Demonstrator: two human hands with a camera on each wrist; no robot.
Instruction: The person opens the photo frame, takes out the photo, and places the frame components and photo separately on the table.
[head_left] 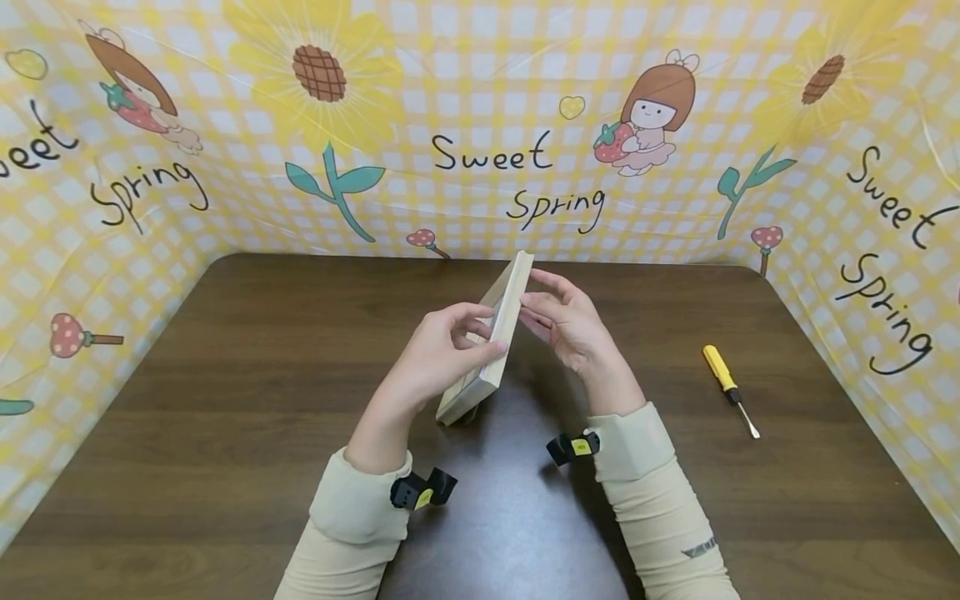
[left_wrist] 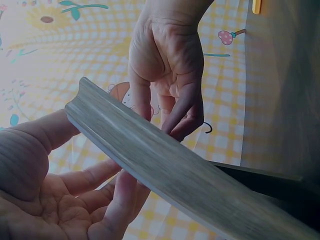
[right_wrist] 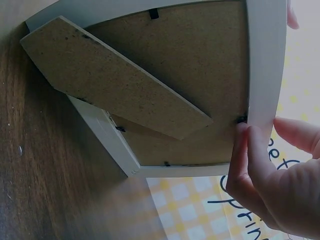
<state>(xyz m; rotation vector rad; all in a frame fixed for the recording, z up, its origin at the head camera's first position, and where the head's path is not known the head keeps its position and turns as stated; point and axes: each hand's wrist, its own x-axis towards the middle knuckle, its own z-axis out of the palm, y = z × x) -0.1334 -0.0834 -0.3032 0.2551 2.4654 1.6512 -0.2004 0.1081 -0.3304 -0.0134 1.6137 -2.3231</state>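
A light wooden picture frame (head_left: 512, 321) stands tilted between my hands over the middle of the table. My left hand (head_left: 444, 346) holds it from the front left, thumb on the pale outer edge and fingers at the front face. From behind, my right hand (head_left: 573, 325) grips the far part of the edge, its fingertips right at a small black tab (right_wrist: 241, 120). The brown backing board (right_wrist: 210, 55) shows in the right wrist view, with a slanted stand leg (right_wrist: 115, 80) across it. In the left wrist view the moulding (left_wrist: 145, 150) hides some right fingertips.
A screwdriver (head_left: 722, 371) with a yellow handle lies on the right of the dark wooden table (head_left: 247, 375). Yellow checked cloth (head_left: 465, 92) with printed flowers and lettering walls off the back and both sides.
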